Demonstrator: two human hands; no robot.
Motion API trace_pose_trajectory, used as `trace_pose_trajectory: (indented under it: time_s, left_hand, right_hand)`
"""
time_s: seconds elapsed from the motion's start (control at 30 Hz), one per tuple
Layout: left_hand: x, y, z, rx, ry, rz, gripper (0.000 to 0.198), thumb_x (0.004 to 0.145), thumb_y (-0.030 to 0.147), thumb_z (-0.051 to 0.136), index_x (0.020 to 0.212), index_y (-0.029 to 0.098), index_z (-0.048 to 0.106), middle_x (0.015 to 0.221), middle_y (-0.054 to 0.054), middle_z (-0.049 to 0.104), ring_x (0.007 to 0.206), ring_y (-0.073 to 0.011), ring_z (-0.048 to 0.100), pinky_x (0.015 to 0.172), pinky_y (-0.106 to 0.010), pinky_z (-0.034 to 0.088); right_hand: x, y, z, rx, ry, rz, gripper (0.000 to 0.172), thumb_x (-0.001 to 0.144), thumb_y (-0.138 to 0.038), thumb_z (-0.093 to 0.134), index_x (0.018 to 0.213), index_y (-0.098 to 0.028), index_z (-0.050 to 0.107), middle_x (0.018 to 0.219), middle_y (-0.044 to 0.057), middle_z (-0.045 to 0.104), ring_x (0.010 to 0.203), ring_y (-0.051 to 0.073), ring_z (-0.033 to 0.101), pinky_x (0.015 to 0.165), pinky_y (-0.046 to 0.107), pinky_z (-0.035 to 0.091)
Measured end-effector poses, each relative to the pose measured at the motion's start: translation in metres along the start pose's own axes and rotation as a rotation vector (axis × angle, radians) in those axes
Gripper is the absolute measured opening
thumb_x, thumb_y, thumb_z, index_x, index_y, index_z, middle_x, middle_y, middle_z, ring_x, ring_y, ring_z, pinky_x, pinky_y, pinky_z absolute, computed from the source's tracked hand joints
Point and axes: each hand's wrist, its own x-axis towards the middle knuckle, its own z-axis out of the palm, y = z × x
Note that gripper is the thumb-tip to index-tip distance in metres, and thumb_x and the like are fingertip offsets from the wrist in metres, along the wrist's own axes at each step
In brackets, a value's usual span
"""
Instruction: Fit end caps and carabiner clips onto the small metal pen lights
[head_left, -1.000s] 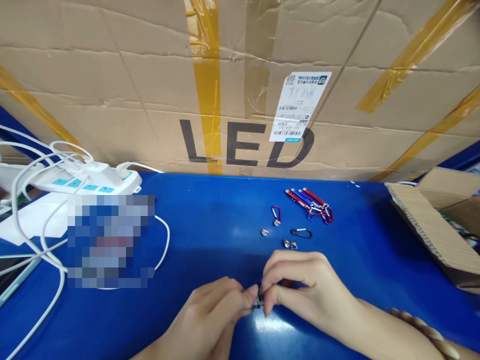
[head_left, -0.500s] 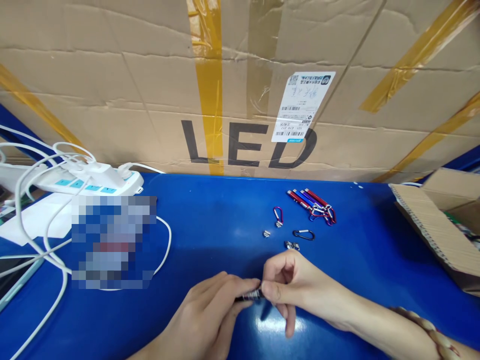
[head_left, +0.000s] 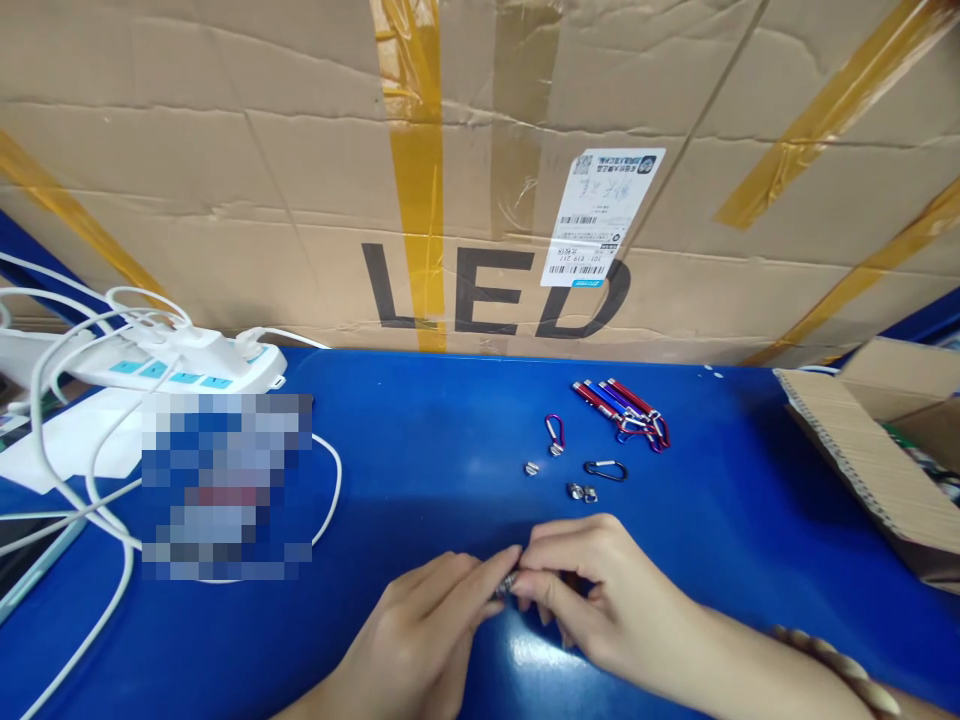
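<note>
Over the front of the blue table, my left hand [head_left: 420,625] is closed on a small dark tube with a shiny metal end [head_left: 504,587], which looks like a mini flashlight. From the right, my right hand [head_left: 600,590] pinches the same end between thumb and fingers. Most of the tube is hidden by the fingers. Beyond the hands lie several small silver metal pieces [head_left: 581,492], a black carabiner [head_left: 606,470] and a red-purple carabiner [head_left: 556,430]. Farther back are several red and blue mini flashlights [head_left: 619,402] with carabiners attached.
A large cardboard box [head_left: 315,200] marked LED stands along the table's back edge. At left are a white power strip [head_left: 202,365], white cables [head_left: 124,590] and a blurred-out item [head_left: 225,485]. An open carton [head_left: 840,440] stands at right.
My right hand's fingers have shifted left and curled in, closer to my left hand. Less of the dark tube shows now. The things on the table have stayed put.
</note>
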Motion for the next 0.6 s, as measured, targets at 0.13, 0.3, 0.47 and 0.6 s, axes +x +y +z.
trace_pose_trajectory:
  time_s: [0.13,0.3,0.47,0.6]
  left_hand:
    - [-0.002,0.0,-0.004,0.119,-0.001,0.078,0.045,0.084,-0.004,0.04,0.126,0.006,0.048,0.082,-0.009,0.068,0.067,-0.0142,0.062,0.062,-0.025,0.055]
    - [0.005,0.0,-0.007,0.179,0.009,0.112,0.038,0.081,-0.006,0.038,0.113,0.005,0.056,0.079,-0.01,0.069,0.063,-0.0148,0.062,0.06,-0.026,0.054]
    - [0.01,0.001,-0.004,-0.067,-0.043,-0.144,0.025,0.087,0.002,0.04,0.092,0.011,0.062,0.064,-0.003,0.058,0.052,-0.0116,0.052,0.047,-0.02,0.045]
    - [0.014,0.004,-0.008,-0.176,-0.045,-0.279,0.022,0.088,0.006,0.043,0.088,0.016,0.062,0.063,0.001,0.054,0.052,-0.0095,0.049,0.048,-0.017,0.041]
  right_hand:
    - [0.0,0.006,0.009,0.488,-0.158,0.362,0.048,0.08,-0.056,0.053,0.058,-0.013,0.053,0.044,-0.005,0.047,0.03,0.004,0.045,0.028,0.012,0.031]
    - [0.004,0.012,0.011,0.852,-0.225,0.515,0.05,0.071,-0.061,0.061,0.055,-0.014,0.05,0.036,-0.009,0.039,0.027,0.002,0.033,0.029,0.014,0.041]
    - [0.005,0.012,0.003,0.371,-0.104,0.341,0.049,0.075,-0.058,0.059,0.058,-0.012,0.058,0.044,-0.004,0.048,0.034,0.004,0.045,0.033,0.013,0.037]
    - [0.005,0.011,-0.006,-0.096,0.219,-0.132,0.03,0.071,-0.043,0.071,0.067,-0.013,0.068,0.058,0.0,0.056,0.048,0.006,0.051,0.04,0.014,0.042]
